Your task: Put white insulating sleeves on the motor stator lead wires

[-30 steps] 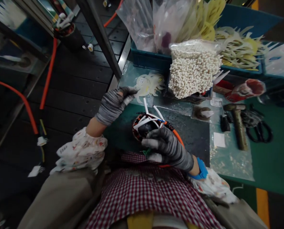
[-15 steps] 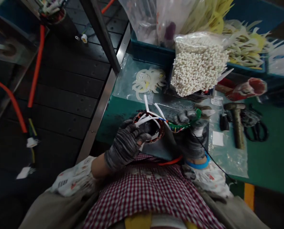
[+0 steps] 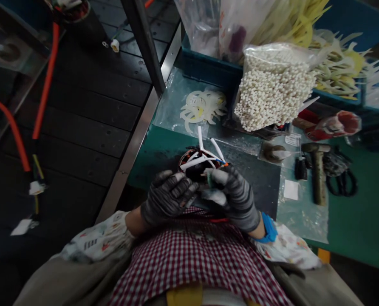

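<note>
Both my gloved hands close round a wound motor stator (image 3: 197, 163) with copper coils and white sleeved leads sticking up, held at the near edge of the green bench (image 3: 361, 212). My left hand (image 3: 168, 197) grips its near-left side with curled fingers. My right hand (image 3: 234, 195) wraps its right side, and a small green piece (image 3: 209, 180) shows between its fingers. An orange cable end (image 3: 219, 220) peeks out under my right wrist.
A bag of white beads (image 3: 274, 87) and blue bins (image 3: 208, 68) with yellow-white insulation pieces stand behind. Flat white cut-outs (image 3: 202, 108) lie on plastic sheet. A hammer (image 3: 317, 170), scissors (image 3: 340, 180) and red tape (image 3: 332, 123) lie right. A dark conveyor (image 3: 90, 110) with orange cables runs left.
My left hand came back from the white cut-outs to the stator. My right hand, which had lifted a green curved board to the right, is back down against the stator.
</note>
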`<state>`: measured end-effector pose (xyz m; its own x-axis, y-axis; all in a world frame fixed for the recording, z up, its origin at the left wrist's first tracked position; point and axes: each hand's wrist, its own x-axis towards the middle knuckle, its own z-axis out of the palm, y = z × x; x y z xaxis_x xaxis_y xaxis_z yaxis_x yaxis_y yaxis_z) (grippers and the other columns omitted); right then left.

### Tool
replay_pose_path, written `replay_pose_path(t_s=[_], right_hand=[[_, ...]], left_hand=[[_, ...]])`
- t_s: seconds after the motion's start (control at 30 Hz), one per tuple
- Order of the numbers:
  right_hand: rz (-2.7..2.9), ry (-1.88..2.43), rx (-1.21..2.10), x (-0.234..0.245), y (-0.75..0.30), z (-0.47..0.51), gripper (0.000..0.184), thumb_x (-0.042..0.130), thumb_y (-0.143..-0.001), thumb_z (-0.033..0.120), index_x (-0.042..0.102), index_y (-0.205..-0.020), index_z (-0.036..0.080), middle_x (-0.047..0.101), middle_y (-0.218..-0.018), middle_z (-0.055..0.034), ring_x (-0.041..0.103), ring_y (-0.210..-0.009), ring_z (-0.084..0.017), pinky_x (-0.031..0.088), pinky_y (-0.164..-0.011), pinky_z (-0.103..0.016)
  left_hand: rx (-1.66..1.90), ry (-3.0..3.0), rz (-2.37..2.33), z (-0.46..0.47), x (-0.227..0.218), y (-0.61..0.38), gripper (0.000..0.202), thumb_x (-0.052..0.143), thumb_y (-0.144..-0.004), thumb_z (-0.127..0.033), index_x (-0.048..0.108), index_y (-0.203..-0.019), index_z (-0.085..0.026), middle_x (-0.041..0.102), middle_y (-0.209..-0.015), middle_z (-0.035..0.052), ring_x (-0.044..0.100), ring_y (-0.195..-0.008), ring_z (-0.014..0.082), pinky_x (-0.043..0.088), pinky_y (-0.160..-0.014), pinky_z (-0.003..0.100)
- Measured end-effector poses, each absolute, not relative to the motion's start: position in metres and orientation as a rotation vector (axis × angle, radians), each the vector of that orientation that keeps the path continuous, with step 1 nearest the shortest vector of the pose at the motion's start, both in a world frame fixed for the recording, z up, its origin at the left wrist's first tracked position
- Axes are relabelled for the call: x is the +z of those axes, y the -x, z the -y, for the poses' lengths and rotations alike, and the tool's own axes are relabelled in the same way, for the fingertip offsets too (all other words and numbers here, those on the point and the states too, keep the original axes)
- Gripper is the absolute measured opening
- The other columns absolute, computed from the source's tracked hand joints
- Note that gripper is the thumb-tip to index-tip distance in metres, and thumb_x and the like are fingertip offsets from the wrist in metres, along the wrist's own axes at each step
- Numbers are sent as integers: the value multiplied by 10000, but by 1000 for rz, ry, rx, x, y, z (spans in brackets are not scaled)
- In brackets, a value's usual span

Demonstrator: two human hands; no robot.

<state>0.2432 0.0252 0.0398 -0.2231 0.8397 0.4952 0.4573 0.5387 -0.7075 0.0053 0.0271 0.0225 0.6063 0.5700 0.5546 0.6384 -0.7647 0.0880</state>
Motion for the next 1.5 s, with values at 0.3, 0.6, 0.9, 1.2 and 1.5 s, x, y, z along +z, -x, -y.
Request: replay_pose_path(t_s=[0.3,0.6,0.9,1.2,1.5], right_hand=[[2416,1416,6,43,-207,-28,264,690,-1067,290,835,-1263,190,855,-1108,-150,759,-867,-287,569,-708,-383],[2251,1453,-76,29,-200,-24,145,773,-1030,335,868,-1097,249,837,-963,-85,725,-872,-246,544,-775,-351],[2141,1390,31,17,-213,8,250,634,-1082,201,878,-1074,253,827,-880,-45,733,-798,-206,592,-714,-308],[2262,1300,288,33,-218,21,304,717,-1069,273,812,-1348,200,849,-1284,-135,775,-1200,-294,676,-1008,-435],[2395,1274,300,32,-223,28,330,555,-1116,152,807,-1311,238,843,-1340,-68,809,-1179,-237,701,-1035,-422]], left_hand=[[-1006,3260,515,-66,25,36,288,595,-1091,-281,710,-1346,-217,834,-1216,74,748,-1260,206,558,-1231,398],[-1813,3393,1541,-137,21,26,572,697,-1040,-534,643,-1542,-264,723,-1473,136,720,-1330,351,622,-1144,565],[-1205,4171,800,-118,19,-15,1085,966,-836,-462,346,-1722,-373,598,-1591,143,587,-1509,366,468,-1314,616],[-930,3845,898,-84,32,3,1117,944,-880,-442,274,-1766,-322,344,-1786,209,324,-1693,423,298,-1393,677],[-856,3820,1065,-75,37,14,1063,848,-971,-385,172,-1790,-421,305,-1831,147,293,-1712,425,405,-1363,669]])
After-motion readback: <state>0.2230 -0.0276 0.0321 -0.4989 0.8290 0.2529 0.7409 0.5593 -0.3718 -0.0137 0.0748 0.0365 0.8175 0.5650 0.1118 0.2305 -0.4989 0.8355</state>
